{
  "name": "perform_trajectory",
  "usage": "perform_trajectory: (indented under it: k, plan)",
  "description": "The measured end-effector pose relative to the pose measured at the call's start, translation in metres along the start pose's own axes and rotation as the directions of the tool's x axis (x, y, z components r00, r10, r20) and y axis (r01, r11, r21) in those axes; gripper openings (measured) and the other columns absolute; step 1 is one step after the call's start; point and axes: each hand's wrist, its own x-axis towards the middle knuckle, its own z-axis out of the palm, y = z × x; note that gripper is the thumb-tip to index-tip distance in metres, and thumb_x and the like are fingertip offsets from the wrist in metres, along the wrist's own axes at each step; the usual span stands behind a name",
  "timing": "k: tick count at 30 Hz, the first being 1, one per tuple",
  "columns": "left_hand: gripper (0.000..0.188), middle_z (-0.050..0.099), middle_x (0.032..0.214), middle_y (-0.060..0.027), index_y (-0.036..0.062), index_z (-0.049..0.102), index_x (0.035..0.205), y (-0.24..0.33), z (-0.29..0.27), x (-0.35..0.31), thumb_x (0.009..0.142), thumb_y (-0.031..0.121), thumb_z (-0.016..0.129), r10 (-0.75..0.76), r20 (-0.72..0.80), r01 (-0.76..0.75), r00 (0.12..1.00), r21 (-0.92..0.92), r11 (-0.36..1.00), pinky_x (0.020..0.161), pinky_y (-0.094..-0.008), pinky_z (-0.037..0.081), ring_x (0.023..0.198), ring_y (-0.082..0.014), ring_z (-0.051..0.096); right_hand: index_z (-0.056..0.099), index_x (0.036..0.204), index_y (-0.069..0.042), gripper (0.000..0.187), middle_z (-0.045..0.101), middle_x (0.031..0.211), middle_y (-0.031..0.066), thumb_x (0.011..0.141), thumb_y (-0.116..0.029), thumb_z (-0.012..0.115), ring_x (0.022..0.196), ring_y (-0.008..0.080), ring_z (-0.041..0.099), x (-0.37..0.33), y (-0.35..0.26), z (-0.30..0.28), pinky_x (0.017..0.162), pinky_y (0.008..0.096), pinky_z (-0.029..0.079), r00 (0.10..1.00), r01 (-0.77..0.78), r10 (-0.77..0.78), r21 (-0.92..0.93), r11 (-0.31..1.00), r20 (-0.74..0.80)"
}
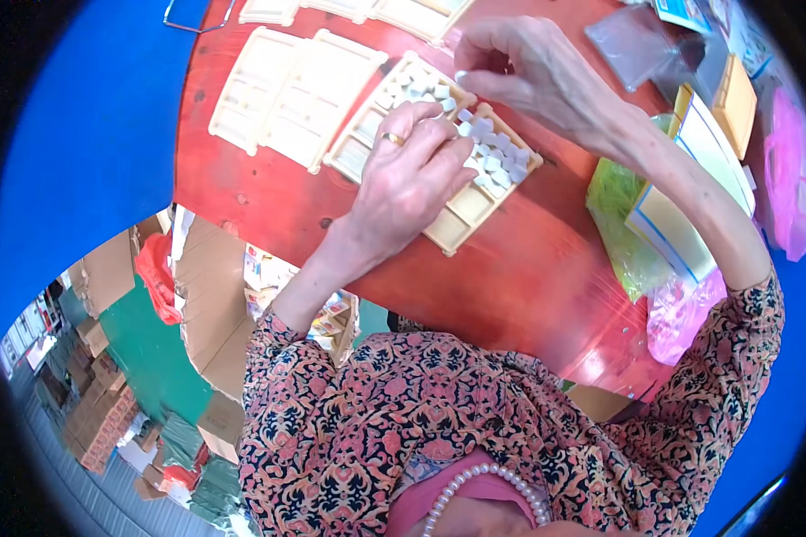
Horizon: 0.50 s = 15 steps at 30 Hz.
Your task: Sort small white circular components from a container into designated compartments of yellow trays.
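Clear plastic bag (631,40): flat and greyish-transparent, on the red table just right of the right hand's fingertips (475,80).
Yellow box (736,103): small, orange-yellow, upright, well right of those fingers, beyond the clear bag.
White cards with blue border (690,179): a leaning stack, rectangular with yellow edging, right of the right wrist.
Green bag (620,228): crinkled translucent lime plastic under the stack, right of the left hand's fingers (452,157).
Pink bags (788,174): translucent magenta, at the far right edge; another lies below the green bag.
Blue-and-white packet (685,13): at the top edge, up and right of the right fingers.
Cardboard cartons (98,421): brown, stacked on the floor, far below and left of the left fingers.
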Motion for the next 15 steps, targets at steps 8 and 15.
perform_trajectory:
  k: [8,15]
  plan:
    - [0.065,0.04,0.142,-0.0223,-0.0056,0.046,0.133,-0.01,-0.007,-0.012,0.079,0.02,0.072,-0.318,0.073,0.298,0.945,0.205,0.932,0.109,-0.0477,0.031,0.137,-0.0414,0.03,0.059,0.082,0.004,0.011,0.059,0.067,0.0097,0.08,-0.005,0.064,0.064,0.0166,0.059,0.022,0.015,0.025,0.058,0.0306,0.048,0.998,-0.06,0.058,0.092,0.994,0.03]
    - [0.09,0.02,0.152,-0.0267,-0.0092,0.027,0.142,-0.006,-0.005,-0.016,0.077,0.035,0.071,-0.304,0.182,0.276,0.935,0.166,0.947,0.111,-0.0569,0.021,0.142,-0.0421,0.018,0.061,0.083,0.002,0.011,0.061,0.073,0.0127,0.076,-0.005,0.065,0.072,0.0258,0.06,0.012,0.014,0.036,0.067,0.0358,0.048,0.997,0.076,-0.077,-0.023,0.997,-0.005]
